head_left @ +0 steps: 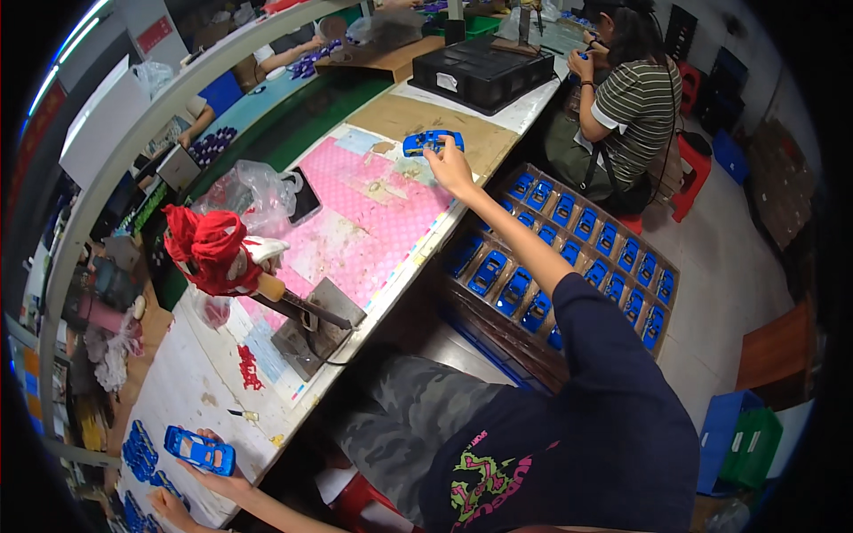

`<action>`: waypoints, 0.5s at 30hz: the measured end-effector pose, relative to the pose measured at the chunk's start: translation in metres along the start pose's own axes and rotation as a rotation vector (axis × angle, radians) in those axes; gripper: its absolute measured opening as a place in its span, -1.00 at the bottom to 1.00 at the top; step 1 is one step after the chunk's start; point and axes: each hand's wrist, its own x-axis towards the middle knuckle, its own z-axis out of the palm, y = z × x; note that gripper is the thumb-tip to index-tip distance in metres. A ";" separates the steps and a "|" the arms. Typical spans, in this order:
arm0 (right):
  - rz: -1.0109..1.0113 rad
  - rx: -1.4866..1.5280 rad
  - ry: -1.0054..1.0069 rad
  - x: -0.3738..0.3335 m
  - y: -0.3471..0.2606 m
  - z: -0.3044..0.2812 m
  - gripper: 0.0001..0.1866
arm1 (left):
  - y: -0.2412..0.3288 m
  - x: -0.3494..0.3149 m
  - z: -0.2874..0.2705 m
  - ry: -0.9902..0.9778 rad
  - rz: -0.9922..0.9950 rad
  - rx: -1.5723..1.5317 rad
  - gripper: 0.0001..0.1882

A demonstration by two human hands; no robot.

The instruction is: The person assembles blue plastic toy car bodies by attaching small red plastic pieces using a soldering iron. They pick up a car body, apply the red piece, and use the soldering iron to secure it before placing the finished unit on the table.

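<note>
My right hand (pixel 451 167) reaches across the far part of the bench, its fingers closed on a blue toy car (pixel 430 142). At the lower left, my left hand (pixel 216 480) holds another blue toy car (pixel 201 451), with its roof and window openings facing up; most of the fingers are hidden beneath it. Beside that hand lies a pile of small blue parts (pixel 139 450). Another person's hand (pixel 171 508) is close by at the lower edge. Between my hands stands a metal-based fixture (pixel 324 329), its upper end wrapped in red cloth (pixel 206 250).
A pink patterned mat (pixel 391 226) covers much of the bench. A clear plastic bag (pixel 258 191), dark flat device (pixel 305 197) and red scraps (pixel 249 367) lie on it. Stacked trays of blue cars (pixel 582 253) stand to the right. A black crate (pixel 480 73) and striped-shirted person (pixel 635 111) are beyond.
</note>
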 end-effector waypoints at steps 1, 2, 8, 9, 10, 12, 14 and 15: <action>0.051 -0.117 0.059 0.011 0.013 0.010 -0.49 | 0.002 0.007 -0.003 0.099 -0.013 0.063 -0.47; 0.064 -0.116 0.077 0.016 0.022 0.017 -0.48 | 0.004 0.012 -0.006 0.201 -0.025 0.126 -0.47; 0.087 -0.139 0.100 0.005 0.022 0.032 -0.44 | -0.012 0.057 -0.059 0.314 0.404 1.566 -0.34; 0.086 -0.135 0.120 0.004 0.025 0.033 -0.43 | -0.014 0.060 -0.065 0.299 0.464 1.689 -0.33; 0.084 -0.131 0.141 0.006 0.027 0.035 -0.43 | -0.015 0.063 -0.071 0.324 0.473 1.772 -0.31; 0.119 -0.129 0.171 0.009 0.032 0.032 -0.42 | -0.017 0.066 -0.062 0.339 0.359 1.936 -0.35; 0.186 -0.113 0.176 0.012 0.033 0.031 -0.41 | -0.020 0.070 -0.061 0.361 0.322 2.046 -0.38; 0.187 -0.097 0.170 0.012 0.032 0.031 -0.42 | -0.020 0.074 -0.064 0.377 0.343 2.074 -0.39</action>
